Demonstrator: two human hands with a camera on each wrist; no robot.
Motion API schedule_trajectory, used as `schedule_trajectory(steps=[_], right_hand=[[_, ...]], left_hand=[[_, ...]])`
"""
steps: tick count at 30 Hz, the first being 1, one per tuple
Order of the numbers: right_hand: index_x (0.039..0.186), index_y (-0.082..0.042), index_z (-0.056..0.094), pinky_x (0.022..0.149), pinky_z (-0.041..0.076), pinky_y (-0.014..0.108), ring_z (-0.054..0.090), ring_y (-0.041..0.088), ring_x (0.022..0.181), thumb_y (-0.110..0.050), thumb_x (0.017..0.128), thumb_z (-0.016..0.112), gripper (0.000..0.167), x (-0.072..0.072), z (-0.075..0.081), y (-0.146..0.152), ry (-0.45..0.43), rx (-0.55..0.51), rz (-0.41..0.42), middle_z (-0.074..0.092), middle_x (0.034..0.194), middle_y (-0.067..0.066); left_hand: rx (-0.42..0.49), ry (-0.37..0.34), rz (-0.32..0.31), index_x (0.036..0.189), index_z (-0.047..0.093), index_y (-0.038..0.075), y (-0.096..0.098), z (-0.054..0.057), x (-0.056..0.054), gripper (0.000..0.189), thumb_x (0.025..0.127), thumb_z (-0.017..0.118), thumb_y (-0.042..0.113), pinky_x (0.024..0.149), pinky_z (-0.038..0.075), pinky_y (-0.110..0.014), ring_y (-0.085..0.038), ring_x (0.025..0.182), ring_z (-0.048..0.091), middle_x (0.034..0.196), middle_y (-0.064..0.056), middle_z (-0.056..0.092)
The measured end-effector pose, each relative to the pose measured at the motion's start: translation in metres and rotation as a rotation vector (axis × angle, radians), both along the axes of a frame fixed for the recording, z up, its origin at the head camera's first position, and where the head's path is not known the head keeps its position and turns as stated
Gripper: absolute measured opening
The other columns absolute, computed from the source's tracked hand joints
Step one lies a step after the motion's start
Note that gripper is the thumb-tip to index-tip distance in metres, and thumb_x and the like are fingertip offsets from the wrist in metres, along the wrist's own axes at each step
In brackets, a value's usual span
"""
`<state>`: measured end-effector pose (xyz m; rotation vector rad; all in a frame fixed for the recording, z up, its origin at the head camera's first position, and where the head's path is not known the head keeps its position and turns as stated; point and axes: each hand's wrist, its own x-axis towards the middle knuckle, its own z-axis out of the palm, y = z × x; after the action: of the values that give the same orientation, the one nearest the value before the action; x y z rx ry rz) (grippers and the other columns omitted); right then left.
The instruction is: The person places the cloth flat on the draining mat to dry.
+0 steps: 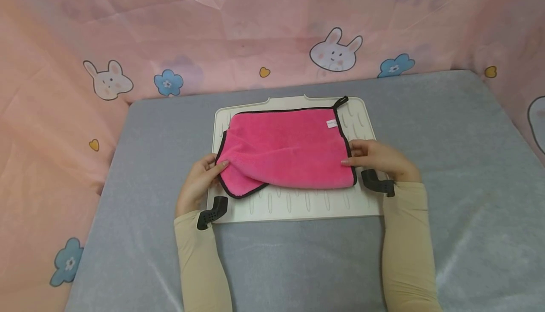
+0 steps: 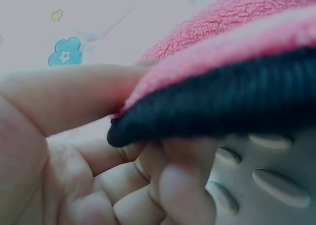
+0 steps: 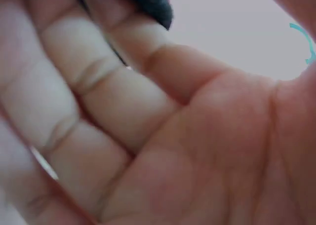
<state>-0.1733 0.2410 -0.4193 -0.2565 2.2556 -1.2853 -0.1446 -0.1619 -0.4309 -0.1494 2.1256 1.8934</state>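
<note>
A bright pink towel (image 1: 294, 146) with black edging, a white tag and a black hanging loop at its far right corner lies folded over a cream ribbed mat (image 1: 276, 208). Its lower left corner sticks out from under the upper layer. At the towel's left edge, my left hand (image 1: 197, 179) pinches the cloth between thumb and fingers; the left wrist view shows the black trim (image 2: 212, 101) between them. My right hand (image 1: 381, 158) pinches the right edge, thumb on top. In the right wrist view the palm (image 3: 207, 126) fills most of the picture, with a bit of black trim showing above.
Grey cloth covers the table (image 1: 460, 198) on both sides of the mat. Behind and to the left hangs a pink curtain (image 1: 238, 33) printed with rabbits, flowers and hearts. A black wrist mount (image 1: 213, 213) sits on the left sleeve, another mount (image 1: 376, 183) on the right.
</note>
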Motion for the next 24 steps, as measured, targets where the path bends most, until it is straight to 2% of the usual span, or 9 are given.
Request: schedule_trajectory(steps=[3,7,11,14,20,24], right_hand=[[0.126,0.008,0.051,0.085,0.048,0.031,0.061,0.021,0.096,-0.021,0.087,0.069,0.052,0.001,0.002,0.001,-0.019,0.042,0.065,0.066,0.105,0.013],[0.120,0.012,0.053,0.084,0.047,0.034,0.057,0.024,0.097,-0.021,0.085,0.070,0.051,0.002,0.006,0.002,-0.009,0.128,0.122,0.065,0.100,0.012],[0.091,0.003,0.061,0.065,0.041,0.026,0.050,0.015,0.072,-0.021,0.083,0.072,0.028,0.003,0.007,0.003,-0.019,0.150,0.156,0.056,0.074,0.003],[0.073,-0.002,0.054,0.056,0.032,0.024,0.041,0.012,0.059,-0.019,0.080,0.073,0.026,0.004,0.009,0.004,-0.048,0.134,0.192,0.046,0.062,0.002],[0.067,-0.001,0.057,0.054,0.031,0.022,0.040,0.009,0.055,-0.013,0.079,0.073,0.023,0.005,0.011,0.002,-0.059,0.104,0.271,0.048,0.058,0.001],[0.065,-0.001,0.052,0.053,0.030,0.022,0.039,0.008,0.054,-0.011,0.082,0.070,0.027,0.004,0.009,0.002,-0.037,0.075,0.269,0.044,0.056,0.000]], left_hand=[[-0.006,-0.001,0.003,0.109,0.050,-0.010,0.000,0.000,0.000,0.024,0.096,0.053,0.010,0.047,0.033,-0.020,-0.004,0.049,0.039,0.060,0.008,0.055],[-0.019,-0.003,0.012,0.104,0.053,-0.010,0.000,-0.001,0.000,0.022,0.095,0.054,0.011,0.048,0.035,-0.020,-0.004,0.050,0.042,0.060,0.007,0.055],[-0.027,-0.002,0.018,0.097,0.055,-0.007,0.000,-0.001,0.000,0.019,0.095,0.056,0.011,0.048,0.035,-0.021,-0.006,0.049,0.041,0.057,0.006,0.053],[-0.031,0.000,0.024,0.093,0.055,-0.005,0.000,0.000,0.000,0.017,0.094,0.057,0.012,0.048,0.034,-0.022,-0.007,0.048,0.039,0.055,0.006,0.048],[-0.036,0.005,0.027,0.090,0.055,-0.003,0.001,0.000,0.000,0.015,0.094,0.057,0.012,0.047,0.034,-0.023,-0.008,0.047,0.037,0.052,0.005,0.042],[-0.031,0.005,0.033,0.089,0.055,-0.003,0.001,0.001,0.001,0.014,0.094,0.057,0.011,0.048,0.033,-0.023,-0.008,0.047,0.037,0.052,0.005,0.041]])
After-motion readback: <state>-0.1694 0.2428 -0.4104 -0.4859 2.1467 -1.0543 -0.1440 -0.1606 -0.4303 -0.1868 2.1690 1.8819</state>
